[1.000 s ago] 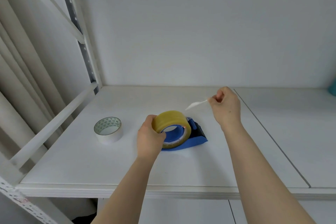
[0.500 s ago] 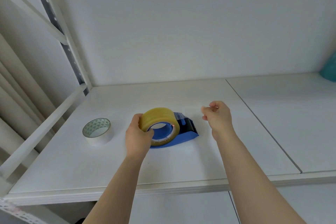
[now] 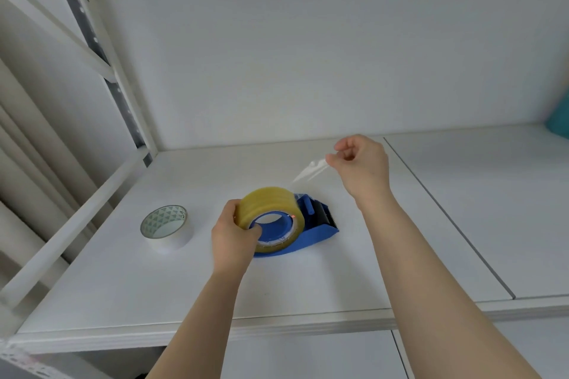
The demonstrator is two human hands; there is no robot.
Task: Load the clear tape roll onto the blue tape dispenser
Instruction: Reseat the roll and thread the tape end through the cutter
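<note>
White shelf (image 3: 308,292) lies bare ahead — left hand (image 3: 231,235) grips clear tape roll (image 3: 268,209) (on blue tape dispenser (image 3: 317,229)), right hand (image 3: 361,164) seemingly pinching its strip (image 3: 309,171).

Bright, even, diffuse light washes the white shelf (image 3: 308,286); shadows are faint and soft, with no harsh glare. The left hand (image 3: 232,237) shows slight motion blur. Wide-angle distortion bends the frame uprights at the left edge
</note>
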